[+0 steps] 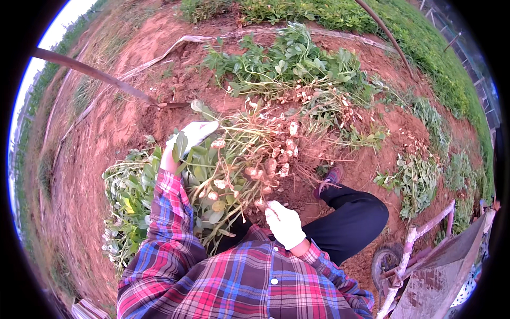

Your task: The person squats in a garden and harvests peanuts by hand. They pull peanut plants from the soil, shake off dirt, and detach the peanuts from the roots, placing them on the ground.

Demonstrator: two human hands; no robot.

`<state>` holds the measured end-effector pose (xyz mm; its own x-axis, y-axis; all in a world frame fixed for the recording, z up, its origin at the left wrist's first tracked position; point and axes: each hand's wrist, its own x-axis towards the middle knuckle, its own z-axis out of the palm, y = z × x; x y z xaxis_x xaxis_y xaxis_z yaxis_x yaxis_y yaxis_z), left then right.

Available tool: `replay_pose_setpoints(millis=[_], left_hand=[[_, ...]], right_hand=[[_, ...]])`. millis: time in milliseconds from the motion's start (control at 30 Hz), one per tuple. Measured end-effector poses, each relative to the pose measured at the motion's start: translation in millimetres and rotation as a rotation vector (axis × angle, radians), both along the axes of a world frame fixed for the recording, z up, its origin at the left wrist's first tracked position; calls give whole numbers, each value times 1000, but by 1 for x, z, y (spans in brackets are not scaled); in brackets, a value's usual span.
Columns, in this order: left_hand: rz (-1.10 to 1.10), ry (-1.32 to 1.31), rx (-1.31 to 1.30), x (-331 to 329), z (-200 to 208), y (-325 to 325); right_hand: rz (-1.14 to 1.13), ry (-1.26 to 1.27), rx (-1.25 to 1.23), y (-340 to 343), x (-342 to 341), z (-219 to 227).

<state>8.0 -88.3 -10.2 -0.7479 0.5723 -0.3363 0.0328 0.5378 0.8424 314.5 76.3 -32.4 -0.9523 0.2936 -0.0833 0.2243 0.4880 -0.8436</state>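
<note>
In front of me is an uprooted peanut plant point(239, 165), its leafy tops to the left and its roots with several pale, soil-stained peanuts point(271, 166) to the right. My left hand point(196, 133), in a white glove, is closed around its stems, with leaves hiding part of the fingers. My right hand point(285, 225), gloved too, has its fingertips pinched at a peanut point(260, 203) on the lower side of the roots. More leafy peanut plants point(130, 204) are heaped beside my left arm.
Pulled peanut plants point(297, 61) lie ahead on red soil, and another bunch point(417, 181) lies to the right. A wooden-handled hoe point(95, 72) rests at the far left. At lower right stands a wheelbarrow point(435, 266). My bent knee point(366, 212) is near my right hand.
</note>
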Motion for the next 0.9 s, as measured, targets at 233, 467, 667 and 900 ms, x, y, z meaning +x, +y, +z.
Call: replay_pose_setpoints(millis=[233, 467, 667, 900], left_hand=[[-59, -28, -14, 2, 10, 6], [-31, -82, 42, 4, 13, 6], [-16, -80, 41, 5, 11, 7], [-33, -46, 68, 6, 12, 7]], right_hand=[[-77, -61, -531, 2, 2, -11], [-32, 182, -117, 4, 4, -29], [45, 36, -154, 5, 5, -2], [9, 209, -230, 0, 1, -25]])
